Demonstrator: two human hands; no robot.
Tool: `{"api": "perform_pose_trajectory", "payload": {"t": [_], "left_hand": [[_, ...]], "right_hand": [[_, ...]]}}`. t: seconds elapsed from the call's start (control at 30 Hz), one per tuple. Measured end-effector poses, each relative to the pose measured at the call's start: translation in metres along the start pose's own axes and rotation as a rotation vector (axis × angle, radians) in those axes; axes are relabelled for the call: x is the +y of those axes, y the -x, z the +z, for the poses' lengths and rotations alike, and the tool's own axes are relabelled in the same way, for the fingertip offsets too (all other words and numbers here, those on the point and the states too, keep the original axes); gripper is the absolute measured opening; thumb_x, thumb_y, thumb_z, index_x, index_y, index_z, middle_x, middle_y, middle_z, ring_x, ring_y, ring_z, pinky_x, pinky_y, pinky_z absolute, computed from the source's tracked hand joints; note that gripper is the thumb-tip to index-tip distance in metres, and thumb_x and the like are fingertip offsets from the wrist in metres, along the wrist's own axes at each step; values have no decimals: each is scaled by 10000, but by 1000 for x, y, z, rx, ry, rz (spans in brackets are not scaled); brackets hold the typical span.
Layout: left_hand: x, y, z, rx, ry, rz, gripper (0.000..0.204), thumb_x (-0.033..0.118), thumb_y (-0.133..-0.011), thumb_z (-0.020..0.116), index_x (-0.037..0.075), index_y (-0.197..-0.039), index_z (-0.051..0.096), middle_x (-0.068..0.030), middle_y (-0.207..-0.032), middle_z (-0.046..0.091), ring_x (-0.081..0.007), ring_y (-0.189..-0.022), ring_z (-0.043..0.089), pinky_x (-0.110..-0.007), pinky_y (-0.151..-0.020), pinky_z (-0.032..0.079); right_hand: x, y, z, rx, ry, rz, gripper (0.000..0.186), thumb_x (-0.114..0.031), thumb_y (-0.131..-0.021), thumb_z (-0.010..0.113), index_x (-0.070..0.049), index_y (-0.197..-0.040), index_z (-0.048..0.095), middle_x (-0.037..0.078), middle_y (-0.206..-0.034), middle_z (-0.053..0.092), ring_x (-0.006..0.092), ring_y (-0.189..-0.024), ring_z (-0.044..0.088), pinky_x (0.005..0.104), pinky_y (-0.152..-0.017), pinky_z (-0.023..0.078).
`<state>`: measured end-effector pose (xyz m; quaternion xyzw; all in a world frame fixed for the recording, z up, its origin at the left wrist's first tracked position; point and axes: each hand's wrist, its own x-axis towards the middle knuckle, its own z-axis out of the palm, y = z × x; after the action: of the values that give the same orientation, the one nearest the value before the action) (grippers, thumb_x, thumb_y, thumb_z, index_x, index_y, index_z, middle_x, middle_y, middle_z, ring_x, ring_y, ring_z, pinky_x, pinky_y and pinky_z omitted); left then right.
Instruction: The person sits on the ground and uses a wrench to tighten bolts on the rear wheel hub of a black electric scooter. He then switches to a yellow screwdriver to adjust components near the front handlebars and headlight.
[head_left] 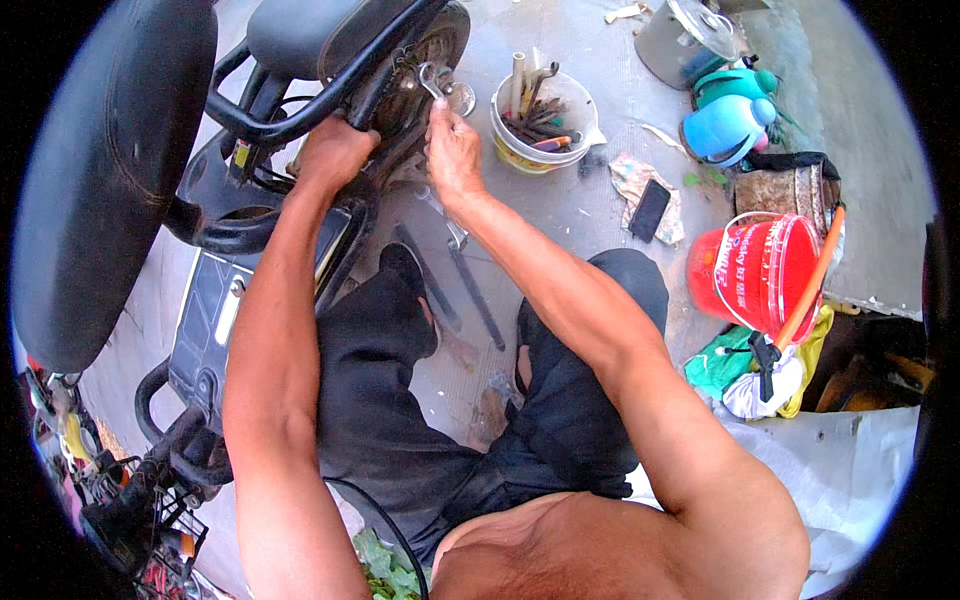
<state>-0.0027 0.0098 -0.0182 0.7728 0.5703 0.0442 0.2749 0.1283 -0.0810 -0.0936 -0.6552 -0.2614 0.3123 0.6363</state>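
Observation:
A black electric scooter stands at the left, its rear wheel at the top. My right hand is closed round a silver wrench, whose upper end is by the wheel hub. A round metal part shows just right of the wrench. My left hand is closed against the scooter's frame, below the black rear rail. Its fingertips are hidden, and what they grip cannot be made out.
A white bucket of tools stands right of the wheel. Loose tools lie between my feet. A phone rests on a stained cloth. Farther right are a metal pot, a blue jug and a red bucket.

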Motion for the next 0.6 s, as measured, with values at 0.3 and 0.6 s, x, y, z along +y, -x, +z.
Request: {"api": "perform_pose_trajectory", "payload": {"t": [0.3, 0.6], "left_hand": [[1, 2, 0, 68, -33, 25, 539, 338, -705, 660, -48, -1081, 667, -299, -1082, 650, -401, -1063, 630, -430, -934, 474], [-2, -3, 3, 53, -17, 26, 541, 335, -703, 663, -28, -1104, 664, -284, -1128, 642, -396, -1094, 617, -424, -950, 470]], "right_hand": [[43, -8, 13, -117, 54, -128, 519, -525, -1016, 367, -74, -798, 504, 16, -589, 474, 110, -476, 459, 280, -428, 382], [10, 14, 30, -209, -305, 211, 529, -527, -1024, 319, -65, -822, 480, 48, -589, 464, 159, -464, 481, 313, -440, 426]]}}
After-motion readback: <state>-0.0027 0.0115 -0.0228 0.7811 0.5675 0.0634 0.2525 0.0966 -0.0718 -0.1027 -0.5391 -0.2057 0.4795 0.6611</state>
